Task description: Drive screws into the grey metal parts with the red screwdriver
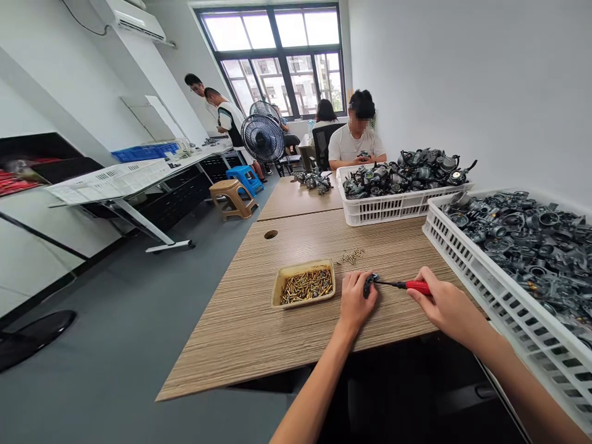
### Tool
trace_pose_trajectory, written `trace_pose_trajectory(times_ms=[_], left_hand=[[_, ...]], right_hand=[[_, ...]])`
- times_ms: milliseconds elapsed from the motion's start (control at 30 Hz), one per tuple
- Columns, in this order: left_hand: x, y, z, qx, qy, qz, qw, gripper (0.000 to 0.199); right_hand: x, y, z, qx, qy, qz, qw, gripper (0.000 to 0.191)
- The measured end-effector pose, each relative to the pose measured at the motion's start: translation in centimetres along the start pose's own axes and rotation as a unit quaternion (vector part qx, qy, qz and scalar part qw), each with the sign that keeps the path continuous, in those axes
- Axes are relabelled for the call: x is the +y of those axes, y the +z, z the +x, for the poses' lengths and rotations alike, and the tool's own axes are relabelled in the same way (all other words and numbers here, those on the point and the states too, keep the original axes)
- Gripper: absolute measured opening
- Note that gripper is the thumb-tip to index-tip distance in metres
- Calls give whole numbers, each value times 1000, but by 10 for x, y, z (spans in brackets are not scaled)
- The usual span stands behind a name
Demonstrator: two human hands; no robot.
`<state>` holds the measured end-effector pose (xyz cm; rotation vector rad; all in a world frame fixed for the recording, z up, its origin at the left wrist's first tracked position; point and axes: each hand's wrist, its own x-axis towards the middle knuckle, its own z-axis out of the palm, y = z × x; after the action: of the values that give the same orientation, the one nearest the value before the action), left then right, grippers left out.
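Near the front edge of a wood-grain table (231, 333), the left hand (354, 303) pinches a small dark metal part (367, 287) between thumb and curled fingers, low over the tabletop. From the right, the right hand (444, 303) grips the red handle of a screwdriver (417, 287), whose dark shaft reaches to the part. Markings on the handle are too small to read.

Just left of the left hand sits a cream plastic tray (303, 303) of small brass-coloured fittings (308, 285); loose brass pieces (352, 256) lie beyond the hand. At the right, a white slotted crate (485, 277) is heaped with grey metal castings (531, 237). Farther off, another white crate (398, 207) holds carburetors (420, 168), near a smaller pile of metal assemblies (315, 180). Behind that crate, a seated person (354, 147) holds a dark object in both hands. Beyond stand brown and blue stools (234, 194) and a black fan (263, 139).
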<state>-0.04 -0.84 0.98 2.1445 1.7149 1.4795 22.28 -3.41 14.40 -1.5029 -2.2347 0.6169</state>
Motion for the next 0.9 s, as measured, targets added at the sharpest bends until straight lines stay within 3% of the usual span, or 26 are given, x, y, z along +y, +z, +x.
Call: trace_pose_trajectory(times_ms=[400,900], left_hand=[[0,1,1,11,12,8,1000,32],[0,0,1,8,7,4,1000,32]], right_hand=[[-1,-1,-3,-32,-30,27,999,13],[0,0,0,-20,14,8,1000,24]])
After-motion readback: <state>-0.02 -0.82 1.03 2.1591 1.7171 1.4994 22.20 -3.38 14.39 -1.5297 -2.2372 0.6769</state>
